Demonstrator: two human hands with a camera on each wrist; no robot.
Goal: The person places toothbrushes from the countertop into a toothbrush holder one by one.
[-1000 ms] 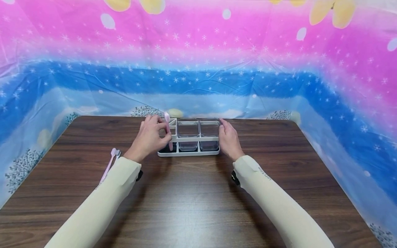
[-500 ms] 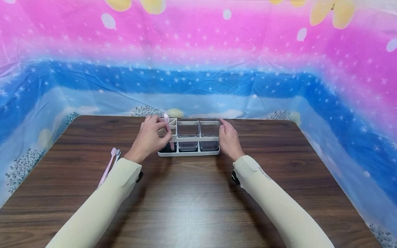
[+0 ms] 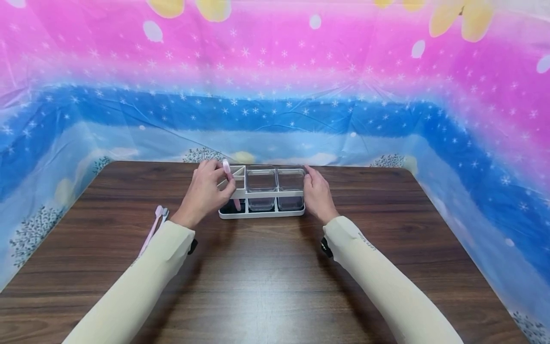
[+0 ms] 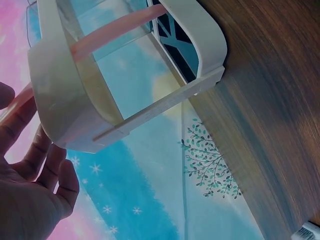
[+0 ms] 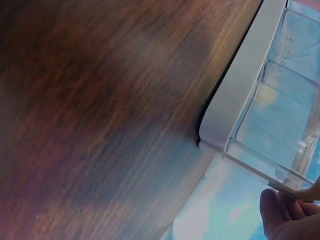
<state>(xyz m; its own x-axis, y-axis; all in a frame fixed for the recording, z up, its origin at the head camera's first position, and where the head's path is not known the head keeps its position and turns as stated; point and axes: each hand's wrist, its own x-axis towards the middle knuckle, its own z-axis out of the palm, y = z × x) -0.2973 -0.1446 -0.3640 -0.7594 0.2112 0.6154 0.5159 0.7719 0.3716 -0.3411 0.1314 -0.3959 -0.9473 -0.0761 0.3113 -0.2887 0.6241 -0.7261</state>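
Note:
My left hand (image 3: 204, 193) pinches a pink toothbrush (image 3: 227, 167) near its bristled head. The brush slants down through the top-left opening of a white two-tier toothbrush holder (image 3: 262, 215). In the left wrist view, the toothbrush handle (image 4: 117, 31) spans from the upper tier to the dark base, and the left hand (image 4: 30, 200) is beside the upper tier. My right hand (image 3: 318, 193) grips the holder's right end, its fingers at the corner of the upper tier in the right wrist view. Two clear cups (image 3: 262, 180) sit in the middle and right openings.
A second pink toothbrush (image 3: 151, 231) and a grey-headed toothbrush (image 3: 164, 215) lie on the brown wooden table (image 3: 266, 286) by the left sleeve, which partly covers them. Behind the table's far edge hangs a pink and blue patterned cloth (image 3: 275, 110).
The pink toothbrush's head has tipped left and sunk slightly, its handle still reaching toward the base. My left hand has shifted only a little; the right hand and the holder stay in place.

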